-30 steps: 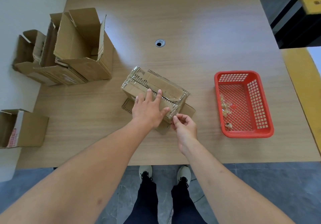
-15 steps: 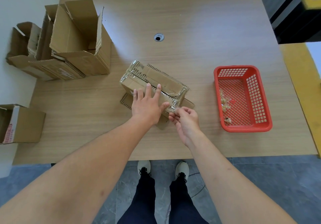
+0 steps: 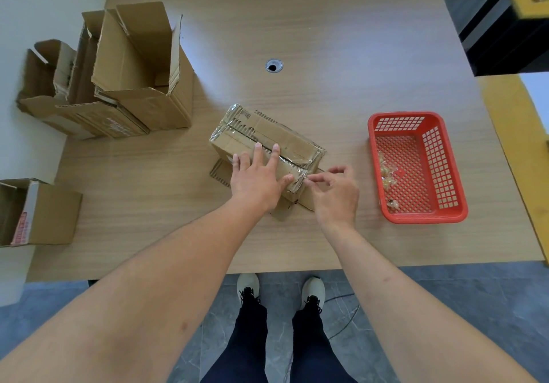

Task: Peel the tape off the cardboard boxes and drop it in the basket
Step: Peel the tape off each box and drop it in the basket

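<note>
Taped cardboard box at counter ctr. L hand flat on box, fingers straight. R hand pinches tape at box's R end. Red basket to R, apart, holds tape scraps.

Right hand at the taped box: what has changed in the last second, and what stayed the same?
The right hand rose from the box's near corner to its right end and now pinches at the clear tape there. The left hand stayed pressed flat on the taped box. The red basket, with its tape scraps, and the opened boxes did not move.
</note>
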Available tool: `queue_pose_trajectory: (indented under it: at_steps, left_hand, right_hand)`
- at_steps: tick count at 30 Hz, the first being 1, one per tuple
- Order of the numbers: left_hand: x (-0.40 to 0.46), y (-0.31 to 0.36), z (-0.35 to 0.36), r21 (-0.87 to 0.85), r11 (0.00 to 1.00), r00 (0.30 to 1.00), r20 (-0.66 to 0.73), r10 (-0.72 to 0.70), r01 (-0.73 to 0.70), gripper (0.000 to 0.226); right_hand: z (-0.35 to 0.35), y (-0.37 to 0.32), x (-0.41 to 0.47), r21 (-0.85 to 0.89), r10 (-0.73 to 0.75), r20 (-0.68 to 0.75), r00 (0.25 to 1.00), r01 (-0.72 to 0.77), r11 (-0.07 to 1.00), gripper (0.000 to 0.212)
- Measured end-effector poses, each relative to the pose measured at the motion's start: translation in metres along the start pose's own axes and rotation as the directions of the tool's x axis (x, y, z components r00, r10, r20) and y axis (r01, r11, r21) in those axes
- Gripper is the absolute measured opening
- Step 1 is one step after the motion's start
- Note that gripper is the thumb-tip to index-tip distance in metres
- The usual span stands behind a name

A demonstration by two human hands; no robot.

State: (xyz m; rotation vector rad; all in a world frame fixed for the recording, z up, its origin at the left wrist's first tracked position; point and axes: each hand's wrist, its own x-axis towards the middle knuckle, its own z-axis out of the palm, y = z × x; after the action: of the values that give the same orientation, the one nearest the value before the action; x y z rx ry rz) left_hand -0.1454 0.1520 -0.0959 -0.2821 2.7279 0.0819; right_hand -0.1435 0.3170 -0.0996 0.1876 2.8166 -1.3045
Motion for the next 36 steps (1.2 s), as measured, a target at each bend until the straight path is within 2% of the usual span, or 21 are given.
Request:
queue_pose_trajectory:
  at_steps: [5, 10, 12, 14, 16, 18, 23, 29, 34, 35, 36]
  left_hand:
    - [0.0, 0.002, -0.003, 0.012, 1.0, 1.0, 0.0, 0.005, -0.005, 0.081]
    - [-0.002, 0.004, -0.007, 0.123, 0.992, 0.997, -0.065, 0.035, -0.027, 0.081]
    - [-0.002, 0.006, -0.01, 0.101, 0.99, 0.983, -0.148, 0.111, -0.097, 0.075]
    - [-0.002, 0.007, -0.007, 0.02, 0.962, 0.939, -0.209, 0.272, -0.274, 0.063]
    - [0.0, 0.006, -0.002, -0.099, 0.919, 0.917, -0.164, 0.362, -0.381, 0.061]
    - [0.002, 0.004, 0.003, -0.184, 0.909, 0.927, -0.091, 0.364, -0.375, 0.061]
    - [0.011, -0.003, 0.012, -0.156, 0.905, 0.918, -0.048, 0.393, -0.396, 0.06]
    - [0.018, -0.006, 0.008, -0.138, 0.89, 0.9, -0.019, 0.435, -0.434, 0.052]
    - [0.015, -0.008, 0.003, -0.072, 0.895, 0.897, -0.001, 0.442, -0.441, 0.051]
    - [0.014, -0.007, 0.002, -0.058, 0.895, 0.896, 0.001, 0.443, -0.442, 0.051]
    - [0.013, -0.007, 0.002, -0.048, 0.896, 0.897, 0.002, 0.443, -0.442, 0.051]
  right_hand:
    - [-0.001, -0.003, 0.006, -0.042, -0.046, 0.02, 0.999, 0.047, 0.998, 0.005]
    - [0.002, -0.006, 0.011, -0.026, 0.057, -0.024, 0.998, -0.058, 0.998, 0.019]
    - [0.003, -0.007, 0.012, 0.0, 0.101, -0.039, 0.994, -0.101, 0.995, 0.022]
    - [0.004, -0.008, 0.012, 0.021, 0.13, -0.057, 0.99, -0.129, 0.991, 0.024]
    - [0.003, -0.009, 0.011, 0.032, 0.157, -0.077, 0.985, -0.155, 0.987, 0.023]
    - [0.001, -0.009, 0.011, 0.059, 0.195, -0.086, 0.977, -0.19, 0.98, 0.018]
    - [0.0, -0.016, 0.012, 0.119, 0.297, -0.084, 0.951, -0.287, 0.951, 0.017]
    - [0.007, -0.019, 0.011, 0.266, 0.506, -0.099, 0.857, -0.467, 0.843, 0.016]
    - [0.011, -0.028, 0.014, 0.543, 0.734, 0.002, 0.679, -0.617, 0.57, 0.014]
    - [0.011, -0.027, 0.015, 0.54, 0.743, -0.003, 0.669, -0.624, 0.564, 0.013]
    - [0.01, -0.026, 0.016, 0.478, 0.723, -0.04, 0.69, -0.622, 0.62, 0.013]
